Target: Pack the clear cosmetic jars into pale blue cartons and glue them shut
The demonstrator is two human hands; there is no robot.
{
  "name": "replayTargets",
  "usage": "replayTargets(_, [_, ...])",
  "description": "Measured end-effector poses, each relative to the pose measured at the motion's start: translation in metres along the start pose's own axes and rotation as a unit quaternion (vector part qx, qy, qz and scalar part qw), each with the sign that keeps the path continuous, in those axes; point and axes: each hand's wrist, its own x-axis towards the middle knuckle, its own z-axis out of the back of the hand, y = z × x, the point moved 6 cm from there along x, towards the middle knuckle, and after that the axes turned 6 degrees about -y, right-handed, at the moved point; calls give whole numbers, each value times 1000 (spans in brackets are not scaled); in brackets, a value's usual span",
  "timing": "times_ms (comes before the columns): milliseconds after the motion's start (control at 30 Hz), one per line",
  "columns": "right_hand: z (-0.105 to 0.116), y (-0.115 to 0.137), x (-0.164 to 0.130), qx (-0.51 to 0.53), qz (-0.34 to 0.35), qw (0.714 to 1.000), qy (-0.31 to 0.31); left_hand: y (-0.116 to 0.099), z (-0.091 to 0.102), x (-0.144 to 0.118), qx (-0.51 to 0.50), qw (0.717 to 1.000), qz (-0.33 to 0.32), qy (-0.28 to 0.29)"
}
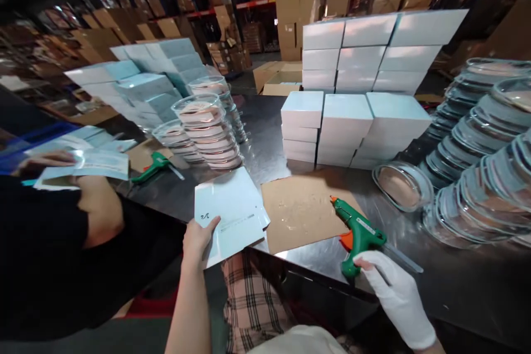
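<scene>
My left hand [198,242] grips a flat, pale blue-white folded carton [232,213] by its near left edge, thumb on top. The carton shows small print and a handwritten mark, and it reaches over the table's front edge. A white glove with bare fingertips covers my right hand [392,290]. Its fingers close on the handle of a green glue gun [362,229] with an orange trigger. A clear glue stick sticks out of the gun's back, and the nozzle points over a brown cardboard sheet [305,215] spotted with glue.
White boxes [346,127] are stacked at the back. Clear round containers [477,177] stand piled at right, and more containers [207,133] at left. A co-worker's hands [97,199] hold a carton at far left, near another green glue gun [155,167]. The metal table's edge runs before me.
</scene>
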Motion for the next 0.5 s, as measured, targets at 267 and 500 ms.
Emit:
replayTargets(267, [-23, 97, 21, -30, 255, 962, -91, -14, 57, -104, -230, 939, -241, -81])
replayTargets(500, [-28, 107, 34, -76, 193, 978, -31, -61, 4, -184, -227, 773, -564, 179])
